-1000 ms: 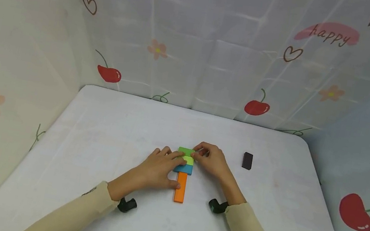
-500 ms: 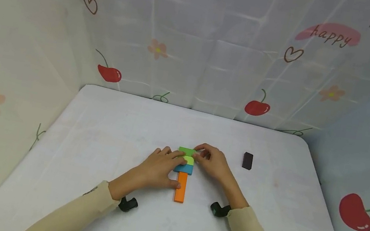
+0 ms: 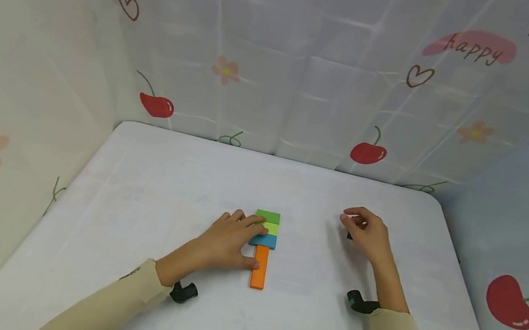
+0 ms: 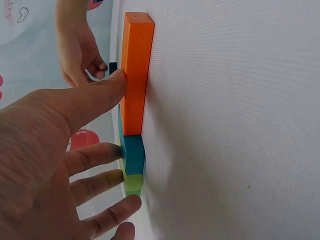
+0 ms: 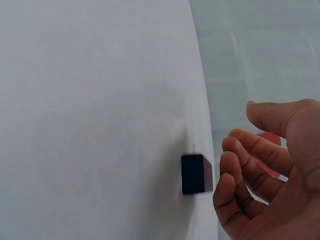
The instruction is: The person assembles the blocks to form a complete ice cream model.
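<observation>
The step in hand is judged to be the picking up of the dark block (image 5: pixel 192 174) by the right hand (image 3: pixel 371 238) while the other blocks are steadied by the left hand (image 3: pixel 223 241). For this to be done well, the right hand should be lowered until the block is lined up between thumb and fingertips, and its opposite sides should then be pinched evenly. Only light contact should be kept by the left hand, so that the orange block (image 3: pixel 258 279) is not pushed askew from the blue block (image 3: pixel 267 241).

In the head view the dark block is partly hidden under the right hand, at about five o'clock from its fingertips; in the right wrist view it is seen at nine o'clock from the fingers, on the table (image 3: pixel 164 172). Nothing is held by these fingers, which are loosely curled, with the thumb apart.

The left fingers are spread, the thumb set at the orange block and the fingertips by the blue, lime (image 3: pixel 273 229) and green (image 3: pixel 269 216) blocks, which are lined up towards twelve o'clock. How firmly they are pressed cannot be told.
</observation>
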Motion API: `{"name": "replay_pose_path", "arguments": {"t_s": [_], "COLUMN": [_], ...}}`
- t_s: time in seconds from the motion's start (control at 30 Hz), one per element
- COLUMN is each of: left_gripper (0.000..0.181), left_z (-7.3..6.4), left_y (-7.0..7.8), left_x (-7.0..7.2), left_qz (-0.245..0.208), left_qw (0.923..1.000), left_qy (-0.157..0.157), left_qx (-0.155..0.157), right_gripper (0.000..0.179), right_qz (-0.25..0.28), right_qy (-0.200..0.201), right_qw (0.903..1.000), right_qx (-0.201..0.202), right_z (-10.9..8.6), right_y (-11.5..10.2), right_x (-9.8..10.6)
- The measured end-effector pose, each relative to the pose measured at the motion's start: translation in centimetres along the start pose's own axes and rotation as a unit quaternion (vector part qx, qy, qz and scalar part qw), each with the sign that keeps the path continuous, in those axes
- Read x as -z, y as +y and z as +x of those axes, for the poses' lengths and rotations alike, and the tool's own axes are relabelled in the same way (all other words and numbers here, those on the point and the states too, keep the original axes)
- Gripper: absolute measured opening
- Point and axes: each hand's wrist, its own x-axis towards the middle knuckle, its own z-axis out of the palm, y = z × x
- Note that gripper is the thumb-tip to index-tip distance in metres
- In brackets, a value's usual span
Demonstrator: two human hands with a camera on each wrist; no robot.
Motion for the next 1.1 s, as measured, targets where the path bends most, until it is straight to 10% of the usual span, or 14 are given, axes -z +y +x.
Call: {"name": "replay_pose_path", "arguments": {"t_s": [0.37, 1.1], "left_gripper": [0.074, 0.074], "left_z": [0.0, -0.1], "left_y": [0.1, -0.1], "left_x": [0.0, -0.1], "left_qz": [0.0, -0.013], "left_qw": [1.0, 0.9999], "left_qy": [0.001, 0.007], "left_qx": [0.0, 0.0], "right_gripper": [0.056, 0.043], "right_qz": [-0.025, -0.021], "right_qy": [-0.006, 0.013], "right_qw": [0.9896, 0.9946], "right_qx": [-0.141, -0.1], "right_z": [-0.8, 0.7], "right_y": [3.7, 2.7], "right_x": [1.9, 0.4]}}
